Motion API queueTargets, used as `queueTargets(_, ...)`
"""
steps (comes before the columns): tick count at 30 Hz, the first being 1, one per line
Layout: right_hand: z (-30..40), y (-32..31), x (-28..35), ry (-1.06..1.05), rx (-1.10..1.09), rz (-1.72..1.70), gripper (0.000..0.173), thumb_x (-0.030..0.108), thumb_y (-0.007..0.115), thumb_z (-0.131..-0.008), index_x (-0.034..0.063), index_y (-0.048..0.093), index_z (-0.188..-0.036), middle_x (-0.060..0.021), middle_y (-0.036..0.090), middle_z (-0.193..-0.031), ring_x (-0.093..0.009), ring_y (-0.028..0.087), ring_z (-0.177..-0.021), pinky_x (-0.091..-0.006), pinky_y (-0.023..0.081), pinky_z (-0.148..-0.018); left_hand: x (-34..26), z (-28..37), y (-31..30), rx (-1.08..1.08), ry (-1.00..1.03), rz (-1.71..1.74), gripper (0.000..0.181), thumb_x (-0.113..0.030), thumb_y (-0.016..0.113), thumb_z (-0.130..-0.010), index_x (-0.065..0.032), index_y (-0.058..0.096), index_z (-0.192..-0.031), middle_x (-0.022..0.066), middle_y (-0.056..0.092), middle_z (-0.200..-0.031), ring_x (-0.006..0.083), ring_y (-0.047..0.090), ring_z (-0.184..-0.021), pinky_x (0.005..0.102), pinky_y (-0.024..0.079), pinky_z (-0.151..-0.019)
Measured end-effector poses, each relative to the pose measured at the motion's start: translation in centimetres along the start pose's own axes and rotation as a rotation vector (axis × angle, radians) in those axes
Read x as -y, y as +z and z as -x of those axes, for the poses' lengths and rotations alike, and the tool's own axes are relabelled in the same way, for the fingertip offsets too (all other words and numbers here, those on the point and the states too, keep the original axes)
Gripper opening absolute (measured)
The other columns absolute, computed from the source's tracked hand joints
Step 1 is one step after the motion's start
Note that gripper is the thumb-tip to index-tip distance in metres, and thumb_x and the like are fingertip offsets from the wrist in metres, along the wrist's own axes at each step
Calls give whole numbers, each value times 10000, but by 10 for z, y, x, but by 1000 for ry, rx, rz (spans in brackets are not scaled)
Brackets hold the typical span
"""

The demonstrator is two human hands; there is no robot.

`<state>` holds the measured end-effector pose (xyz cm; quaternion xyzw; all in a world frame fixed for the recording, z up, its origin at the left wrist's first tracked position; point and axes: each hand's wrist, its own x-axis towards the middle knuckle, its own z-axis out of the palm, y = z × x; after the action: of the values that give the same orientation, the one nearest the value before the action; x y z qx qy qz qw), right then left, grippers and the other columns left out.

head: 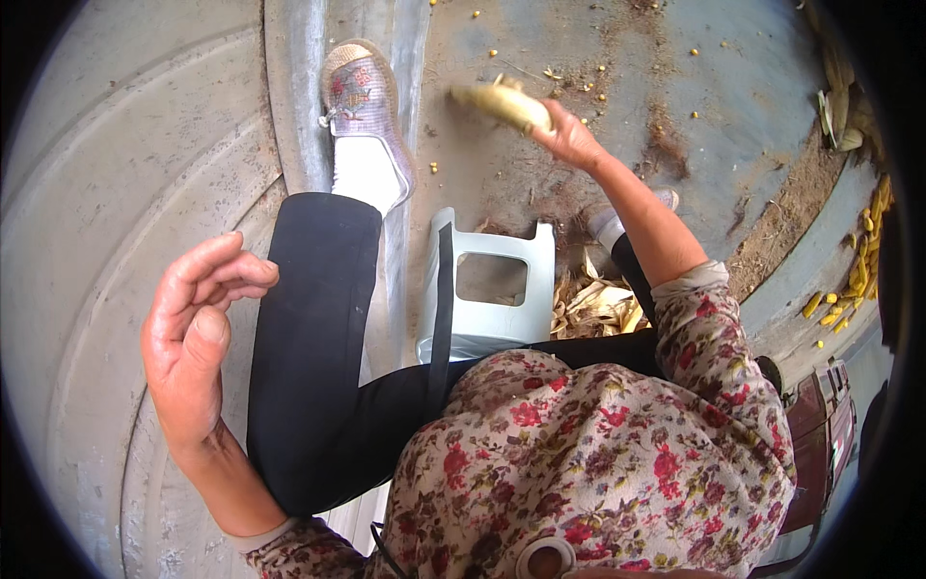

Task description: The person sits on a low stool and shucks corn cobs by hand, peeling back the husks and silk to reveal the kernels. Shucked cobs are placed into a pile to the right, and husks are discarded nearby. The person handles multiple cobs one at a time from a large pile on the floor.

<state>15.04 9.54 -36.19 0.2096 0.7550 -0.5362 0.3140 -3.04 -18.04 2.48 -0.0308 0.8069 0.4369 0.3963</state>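
Note:
My right hand (568,136) grips one end of an ear of corn in pale husk (506,105), held out over the dirty floor. The far end of the ear is blurred. At the left, my left hand (189,333) is raised beside my bent knee, palm inward, fingers loosely curled and thumb apart. Nothing is in it. Between my legs stands a light-coloured plastic stool (503,318) with a rectangular hole in its side. Dry corn husks (597,300) lie to the stool's right, near my dark trouser leg.
Ridged metal sheeting (137,145) spans the left side. Loose yellow kernels (493,53) and reddish-brown debris (662,137) dot the grey floor (738,108). Several husked corn cobs (864,260) are heaped at the far right, with more husks (843,108) above. A dark red vehicle (817,434) shows lower right.

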Motion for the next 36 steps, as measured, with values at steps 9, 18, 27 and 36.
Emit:
queueTargets(9, 38, 124, -26, -134, 383, 549, 631, 352, 651, -743, 110, 385, -1262, -187, 569, -1001, -325, 619, -900, -438, 507, -769, -1, -1, 5, 34, 43, 17, 516, -324, 582, -886, 70, 496, -1209, 166, 620, -1000, 242, 601, -965, 363, 459, -872)
queueTargets(18, -21, 3, -40, -167, -354, -404, 524, 251, 603, -874, 71, 381, -1312, -85, 557, -985, -148, 532, -781, -299, 486, -683, -14, -9, 17, 36, 11, -33, 552, -364, 597, -878, 62, 495, -1214, 155, 621, -1002, 229, 602, -951, 357, 461, -866)
queueTargets(27, 62, -84, -110, -115, 238, 315, 590, 263, 637, -856, 31, 368, -1327, -171, 539, -1168, -227, 525, -1088, -355, 425, -931, -29, -13, 34, 78, 26, -89, 542, -350, 583, -887, 64, 488, -1224, 155, 617, -1006, 225, 593, -959, 350, 452, -869)
queueTargets(36, 17, -181, -115, 79, -221, -551, 573, 313, 610, -861, 85, 398, -1342, -91, 536, -1084, -201, 558, -892, -343, 481, -741, -34, -32, 56, 106, -96, -154, 576, -394, 555, -894, 72, 481, -1224, 158, 611, -975, 225, 590, -927, 353, 457, -845)
